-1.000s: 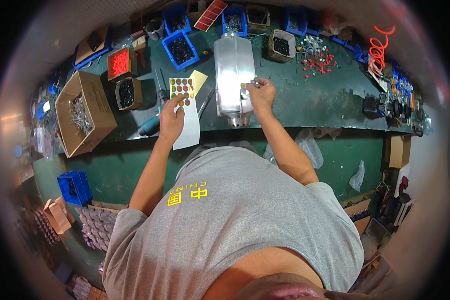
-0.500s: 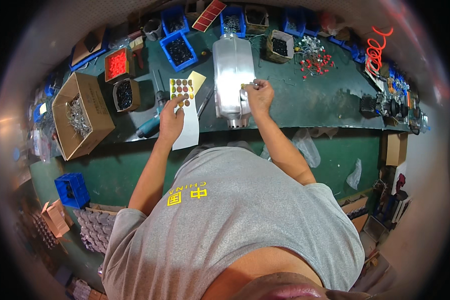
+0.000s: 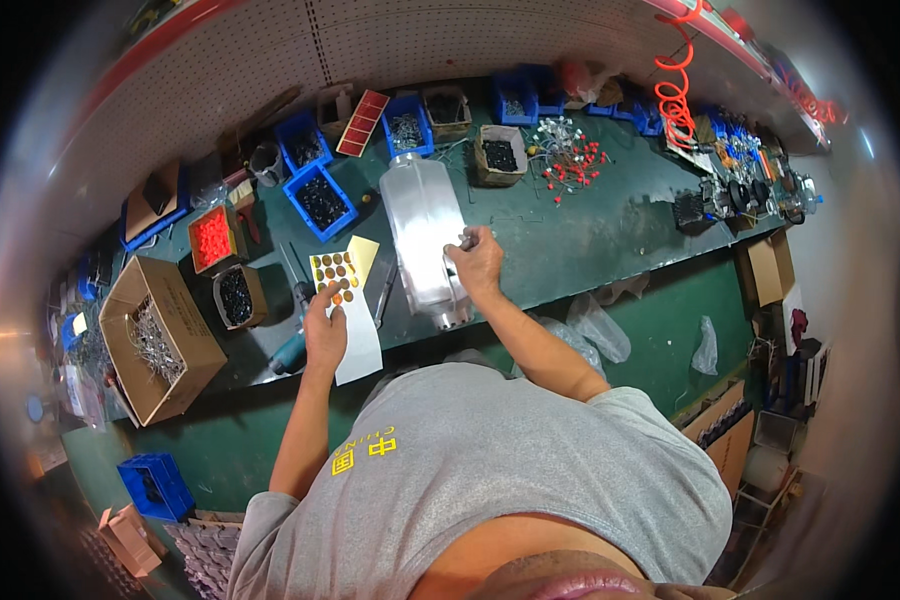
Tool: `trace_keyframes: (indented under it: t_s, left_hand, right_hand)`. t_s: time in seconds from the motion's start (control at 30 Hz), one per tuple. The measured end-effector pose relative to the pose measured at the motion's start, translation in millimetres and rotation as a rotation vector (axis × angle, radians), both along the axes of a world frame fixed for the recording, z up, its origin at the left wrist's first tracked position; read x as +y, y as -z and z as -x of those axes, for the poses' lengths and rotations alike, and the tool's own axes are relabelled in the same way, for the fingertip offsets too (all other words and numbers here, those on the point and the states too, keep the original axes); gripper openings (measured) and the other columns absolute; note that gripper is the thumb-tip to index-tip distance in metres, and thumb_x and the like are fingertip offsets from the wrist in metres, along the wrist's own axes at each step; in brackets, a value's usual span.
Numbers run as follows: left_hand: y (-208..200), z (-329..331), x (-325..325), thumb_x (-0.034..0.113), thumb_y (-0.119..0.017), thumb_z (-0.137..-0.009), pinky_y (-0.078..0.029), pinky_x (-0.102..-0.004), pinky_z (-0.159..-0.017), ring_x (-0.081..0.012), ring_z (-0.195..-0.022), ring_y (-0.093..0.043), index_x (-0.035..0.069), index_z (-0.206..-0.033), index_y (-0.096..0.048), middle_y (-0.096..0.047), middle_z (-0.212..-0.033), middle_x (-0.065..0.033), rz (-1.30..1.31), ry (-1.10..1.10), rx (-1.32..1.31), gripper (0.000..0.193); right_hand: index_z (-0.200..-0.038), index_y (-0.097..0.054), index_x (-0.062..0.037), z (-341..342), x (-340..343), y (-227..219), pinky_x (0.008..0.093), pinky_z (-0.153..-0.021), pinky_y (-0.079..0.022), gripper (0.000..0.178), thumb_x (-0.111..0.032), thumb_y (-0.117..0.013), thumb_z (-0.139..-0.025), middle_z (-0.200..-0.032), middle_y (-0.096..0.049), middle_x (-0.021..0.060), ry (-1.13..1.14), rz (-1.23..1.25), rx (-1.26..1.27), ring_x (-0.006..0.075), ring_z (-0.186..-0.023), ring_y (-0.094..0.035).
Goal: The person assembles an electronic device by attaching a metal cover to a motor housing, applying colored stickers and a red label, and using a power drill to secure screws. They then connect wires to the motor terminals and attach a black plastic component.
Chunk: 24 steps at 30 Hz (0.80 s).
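A silvery metal canister [image 3: 418,210] with a narrow neck at each end lies on the green workbench in front of me. My right hand [image 3: 477,268] is at its right side, thumb and fingers pinched around a small greyish piece that I cannot make out. To the left, my left hand [image 3: 325,335] rests on a white sheet [image 3: 363,345] bearing rows of round gold-brown stickers [image 3: 332,267]. Its index finger is stretched over the lower stickers, the thumb apart. Beneath the sheet a yellowish paper [image 3: 363,255] sticks out. A teal power drill [image 3: 290,353] lies beside my left hand.
Left stand a cardboard box [image 3: 205,345] of metal pieces, a box of red parts [image 3: 213,240] and one of black parts [image 3: 236,298]. Blue bins [image 3: 320,202] line the back. Red-capped pieces [image 3: 575,160] lie right; a coiled orange hose [image 3: 675,90] hangs above.
The view has tilted and turned, so the bench appears lower and slanted. My left hand stays on the sticker sheet, and my right hand stays by the canister's right side.
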State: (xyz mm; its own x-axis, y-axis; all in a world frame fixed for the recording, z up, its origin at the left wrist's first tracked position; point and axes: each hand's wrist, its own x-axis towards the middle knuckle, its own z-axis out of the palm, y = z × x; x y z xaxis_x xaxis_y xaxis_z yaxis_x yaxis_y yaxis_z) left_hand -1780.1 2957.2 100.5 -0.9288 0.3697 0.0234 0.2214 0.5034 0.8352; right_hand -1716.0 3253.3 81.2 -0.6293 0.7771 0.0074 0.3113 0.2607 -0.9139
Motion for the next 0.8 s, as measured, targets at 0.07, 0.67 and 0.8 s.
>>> trace_keyframes:
  t_s: [0.07,0.67,0.8]
  left_hand:
    - [4,2,-3,-0.010,-0.056,-0.086,-0.048,-0.0416,-0.103,-0.0385,-0.117,-0.064,-0.002,-0.125,-0.064,-0.067,-0.122,-0.0228,0.002,-0.014,0.003,0.040]
    - [78,81,-40,-0.011,-0.053,-0.079,-0.051,-0.0437,-0.097,-0.0428,-0.115,-0.063,0.005,-0.143,-0.049,-0.066,-0.123,-0.0254,-0.220,-0.318,0.048,0.067]
    - [94,125,-49,-0.012,-0.058,-0.078,-0.051,-0.0404,-0.099,-0.0373,-0.118,-0.065,0.009,-0.160,-0.022,-0.061,-0.132,-0.0242,-0.342,-0.372,0.230,0.092]
  right_hand:
    - [-0.101,-0.065,0.0010,1,1,1,0.0356,-0.068,-0.054,0.038,-0.010,-0.085,-0.069,-0.078,-0.066,0.0085,-0.007,-0.008,-0.009,0.0198,-0.069,-0.064]
    - [-0.109,-0.065,0.0062,-73,16,2,0.0243,-0.072,-0.045,0.026,-0.006,-0.073,-0.088,-0.090,-0.060,0.0022,-0.184,0.019,-0.030,0.0090,-0.079,-0.052]
    - [-0.106,-0.063,0.0048,-118,9,19,0.0241,-0.070,-0.044,0.020,-0.004,-0.070,-0.089,-0.086,-0.055,-0.0007,-0.251,0.165,-0.104,0.0078,-0.076,-0.049]
